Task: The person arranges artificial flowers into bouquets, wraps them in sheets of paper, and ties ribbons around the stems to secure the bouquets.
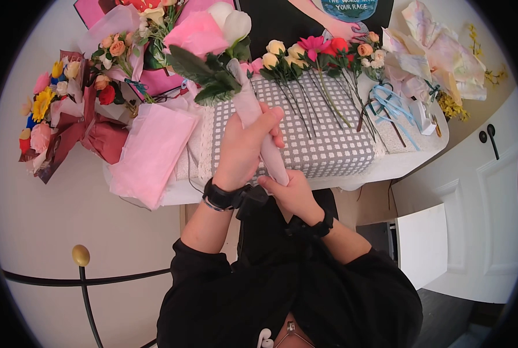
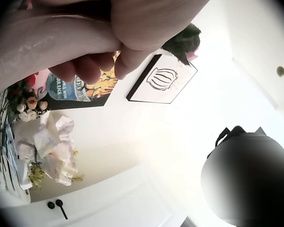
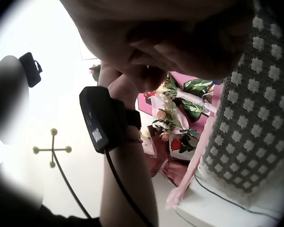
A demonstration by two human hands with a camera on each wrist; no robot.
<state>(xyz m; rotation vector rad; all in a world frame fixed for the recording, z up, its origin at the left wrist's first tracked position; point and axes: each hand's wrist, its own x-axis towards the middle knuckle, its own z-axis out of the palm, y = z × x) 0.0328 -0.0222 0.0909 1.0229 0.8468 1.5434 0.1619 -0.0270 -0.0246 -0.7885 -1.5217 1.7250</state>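
Well, left grip holds the bouquet; right grip, its end.

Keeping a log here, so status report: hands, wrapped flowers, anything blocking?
Left hand grips the wrapped stem; right hand holds its lower end. Pink flower, leaves up top. Nothing visibly blocking; loose flowers on tablecloth beyond.
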